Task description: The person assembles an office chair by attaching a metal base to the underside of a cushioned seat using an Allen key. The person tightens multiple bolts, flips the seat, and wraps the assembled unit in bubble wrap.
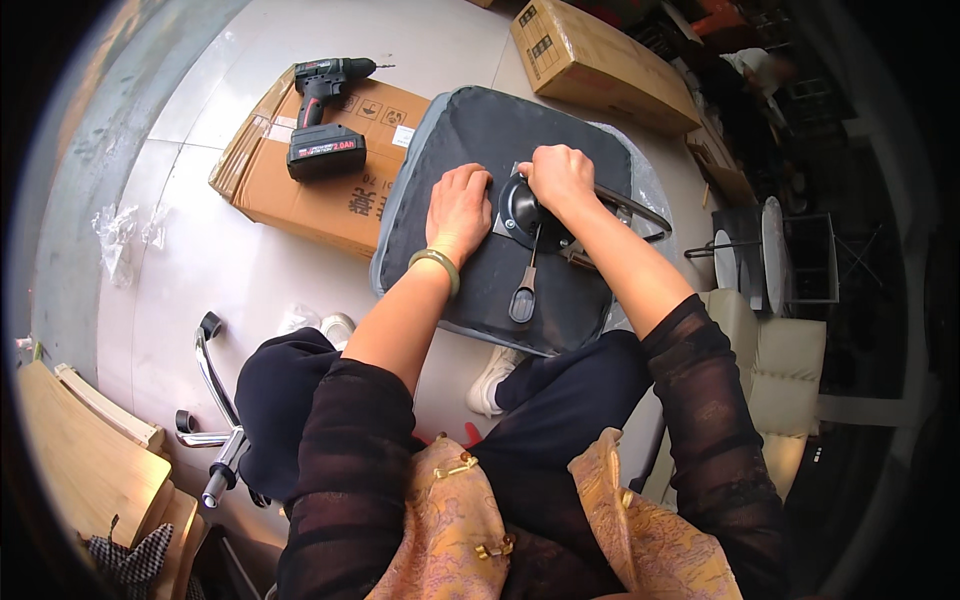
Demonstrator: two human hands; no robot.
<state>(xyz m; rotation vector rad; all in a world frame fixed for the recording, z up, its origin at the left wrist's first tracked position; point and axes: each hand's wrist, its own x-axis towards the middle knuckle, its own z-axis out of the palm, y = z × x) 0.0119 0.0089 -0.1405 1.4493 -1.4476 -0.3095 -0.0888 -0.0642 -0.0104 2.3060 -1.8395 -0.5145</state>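
An upturned chair seat (420,255) with a dark underside lies in front of me. A black chair tilt mechanism (522,208) sits on it, with a round housing and a plate. Its lever with a paddle-shaped end (523,302) points toward me. My left hand (460,212), with a green bangle at the wrist, rests on the underside just left of the plate, its fingers curled in and their tips hidden. At the plate's far corner, my right hand (560,178) is closed; whatever it pinches is hidden. Beside it a dark metal bar (635,210) loops to the right.
A black cordless drill (325,115) stands on a cardboard box (290,215) at left. Another long box (600,70) lies at the far right. Chrome chair legs with casters (215,385) and wooden boards (95,450) are at left. A person (755,75) is at far right.
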